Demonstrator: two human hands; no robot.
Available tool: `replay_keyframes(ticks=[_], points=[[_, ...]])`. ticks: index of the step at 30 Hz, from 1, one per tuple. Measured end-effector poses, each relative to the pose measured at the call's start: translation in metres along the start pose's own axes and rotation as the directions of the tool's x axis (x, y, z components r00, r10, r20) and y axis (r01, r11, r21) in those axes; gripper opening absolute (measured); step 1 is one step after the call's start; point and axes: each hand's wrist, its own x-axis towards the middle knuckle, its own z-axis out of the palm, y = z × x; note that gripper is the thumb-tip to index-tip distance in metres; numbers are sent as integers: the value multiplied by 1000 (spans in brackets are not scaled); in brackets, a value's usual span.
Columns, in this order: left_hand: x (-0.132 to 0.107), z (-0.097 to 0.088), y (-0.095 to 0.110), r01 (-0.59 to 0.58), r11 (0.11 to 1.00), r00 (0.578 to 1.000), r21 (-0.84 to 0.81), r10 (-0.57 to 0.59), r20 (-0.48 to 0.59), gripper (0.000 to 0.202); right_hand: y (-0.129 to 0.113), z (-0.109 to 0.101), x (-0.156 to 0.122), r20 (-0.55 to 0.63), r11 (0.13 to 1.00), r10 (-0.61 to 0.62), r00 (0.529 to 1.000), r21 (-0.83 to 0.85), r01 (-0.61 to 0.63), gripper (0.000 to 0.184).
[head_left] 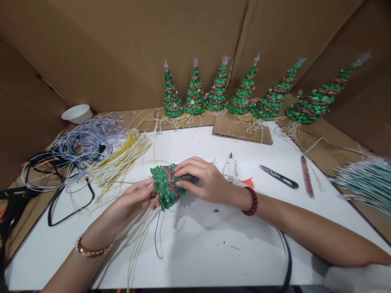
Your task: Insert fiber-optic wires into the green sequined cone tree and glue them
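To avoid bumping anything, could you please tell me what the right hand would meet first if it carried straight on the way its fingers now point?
The right hand would meet the green sequinned tree first: its fingers already appear to rest on it, so nothing seems to lie between them.

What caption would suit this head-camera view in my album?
Left hand and right hand grasp a glittery green miniature Christmas tree, six similar trees lined up behind.

Bright, even light; soft shadow under right hand (204, 181); edges bowed.
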Motion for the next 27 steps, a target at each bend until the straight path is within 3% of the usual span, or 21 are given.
replay_keyframes(ticks=[13, 22, 27], points=[[3, 5, -10, -31, 994, 996, 108, 40, -81, 33, -3, 4, -1, -58, 994, 91, 994, 65, -88, 7], [2, 13, -15, -45, 997, 987, 67, 55, -152, 32, -6, 3, 0, -20, 974, 200, 980, 113, -196, 6], [2, 13, -17, -40, 998, 981, 57, 50, -188, 36, -5, 6, -2, -35, 971, 197, 980, 146, -190, 8]])
